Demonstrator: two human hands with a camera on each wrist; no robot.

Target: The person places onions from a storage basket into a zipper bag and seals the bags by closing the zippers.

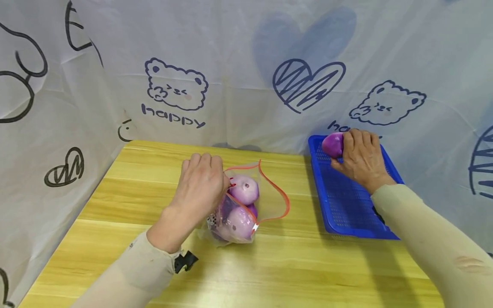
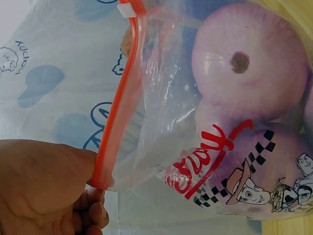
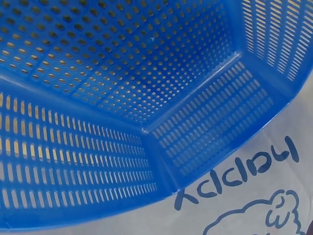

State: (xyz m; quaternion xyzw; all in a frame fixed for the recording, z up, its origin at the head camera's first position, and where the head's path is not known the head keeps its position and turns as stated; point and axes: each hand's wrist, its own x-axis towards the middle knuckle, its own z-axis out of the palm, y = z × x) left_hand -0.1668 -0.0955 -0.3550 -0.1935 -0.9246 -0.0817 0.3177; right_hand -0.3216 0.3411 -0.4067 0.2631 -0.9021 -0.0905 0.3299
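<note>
a person's left hand (image 1: 200,182) pinched the orange zip edge of a clear bag (image 1: 246,205) on the wooden table (image 1: 115,201), apparently keeping its mouth open. the right hand (image 1: 360,158) grasped a purple onion (image 1: 333,144) over the blue basket's (image 1: 346,205) far corner. the left wrist view alone showed the bag's cartoon print; the right wrist view showed only the basket's perforated walls.

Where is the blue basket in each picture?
Head view: the blue basket sits on the right of the wooden table, under the right hand, which holds a purple onion at its far corner.
Left wrist view: the basket is not in it.
Right wrist view: the basket's holed inside fills nearly the whole picture.
Shared landmark: the white printed curtain, seen beyond the basket's rim at lower right.
</note>
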